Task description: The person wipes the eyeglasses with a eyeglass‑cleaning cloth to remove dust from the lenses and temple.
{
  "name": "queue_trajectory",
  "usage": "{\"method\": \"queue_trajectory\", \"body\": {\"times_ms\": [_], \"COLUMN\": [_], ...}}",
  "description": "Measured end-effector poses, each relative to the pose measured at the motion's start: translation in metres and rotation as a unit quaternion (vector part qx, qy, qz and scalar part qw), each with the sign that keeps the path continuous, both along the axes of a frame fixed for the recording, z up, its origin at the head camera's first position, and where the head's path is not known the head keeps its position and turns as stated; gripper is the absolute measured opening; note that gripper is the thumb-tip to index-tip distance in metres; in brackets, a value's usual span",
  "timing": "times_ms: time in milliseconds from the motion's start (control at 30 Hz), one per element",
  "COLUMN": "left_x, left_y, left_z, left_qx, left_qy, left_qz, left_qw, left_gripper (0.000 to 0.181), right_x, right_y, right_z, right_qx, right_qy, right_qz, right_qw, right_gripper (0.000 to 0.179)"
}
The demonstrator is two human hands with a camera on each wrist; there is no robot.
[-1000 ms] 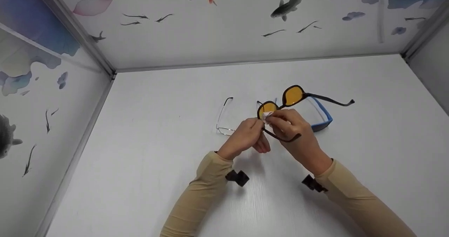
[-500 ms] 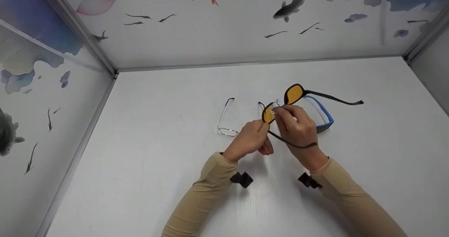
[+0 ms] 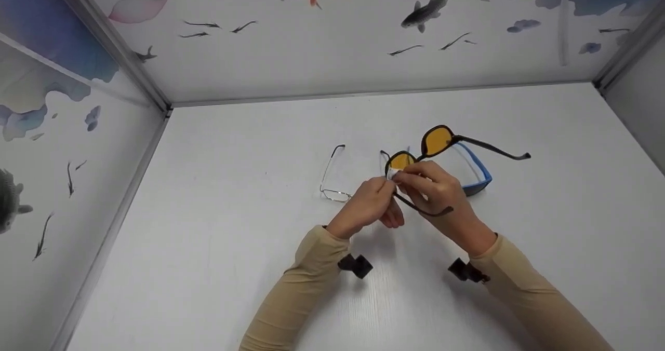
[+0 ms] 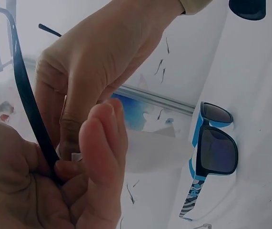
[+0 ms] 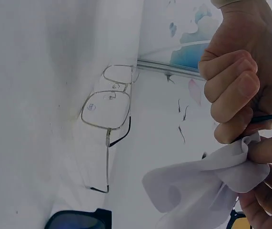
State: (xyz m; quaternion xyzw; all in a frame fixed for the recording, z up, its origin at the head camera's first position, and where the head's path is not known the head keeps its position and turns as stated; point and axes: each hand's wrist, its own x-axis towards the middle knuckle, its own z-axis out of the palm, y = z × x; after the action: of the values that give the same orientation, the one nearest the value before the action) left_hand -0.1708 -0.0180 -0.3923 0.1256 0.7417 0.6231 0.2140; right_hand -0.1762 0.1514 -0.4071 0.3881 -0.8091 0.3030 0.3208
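Note:
Black-framed glasses with yellow-orange lenses (image 3: 437, 140) are held up above the table, both temples spread. My left hand (image 3: 368, 203) pinches their frame beside the near lens, at the temple end. A white cloth (image 5: 202, 181) is pinched between the thumb and fingers of my right hand (image 3: 441, 192). It lies against the lower part of the near lens, and its loose end hangs down in the right wrist view. My right fingers hide part of that lens in the head view. The left wrist view shows the black temple (image 4: 28, 98) crossing my left palm.
Behind my hands, thin metal-framed glasses (image 5: 106, 109) rest on the white table (image 3: 234, 226). Blue-and-black sunglasses (image 4: 219, 150) with dark lenses stand to their right, partly hidden in the head view. Panels printed with fish (image 3: 428, 8) border the table's back and left.
My right hand slid the cloth up and right across the near lens, then back down toward my left fingers. The glasses tilted slightly and turned back. My left hand kept its grip.

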Motion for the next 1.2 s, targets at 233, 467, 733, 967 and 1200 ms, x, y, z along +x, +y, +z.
{"method": "queue_trajectory", "body": {"times_ms": [233, 467, 733, 967, 1200], "left_x": [0.002, 0.002, 0.002, 0.003, 0.001], "left_y": [0.001, 0.005, 0.003, -0.002, -0.008], "left_z": [0.002, -0.002, -0.002, -0.003, -0.004], "left_qx": [-0.006, -0.010, -0.003, 0.000, -0.013], "left_qy": [-0.012, -0.016, 0.003, -0.007, -0.019], "left_qz": [-0.009, -0.012, 0.004, 0.019, 0.029], "left_qw": [0.9999, 0.9998, 1.0000, 0.9998, 0.9993], "left_gripper": [0.029, 0.029, 0.034, 0.030, 0.030], "right_x": [0.002, 0.000, 0.003, 0.007, 0.012], "right_y": [-0.002, -0.008, -0.008, 0.004, 0.021], "right_z": [0.001, -0.001, -0.003, -0.002, 0.005], "right_qx": [-0.003, -0.047, -0.045, 0.005, 0.004], "right_qy": [0.064, 0.047, -0.022, -0.029, -0.045], "right_qz": [-0.103, -0.092, -0.002, -0.025, -0.103], "right_qw": [0.9926, 0.9935, 0.9988, 0.9993, 0.9936], "right_gripper": [0.014, 0.016, 0.023, 0.022, 0.024]}}
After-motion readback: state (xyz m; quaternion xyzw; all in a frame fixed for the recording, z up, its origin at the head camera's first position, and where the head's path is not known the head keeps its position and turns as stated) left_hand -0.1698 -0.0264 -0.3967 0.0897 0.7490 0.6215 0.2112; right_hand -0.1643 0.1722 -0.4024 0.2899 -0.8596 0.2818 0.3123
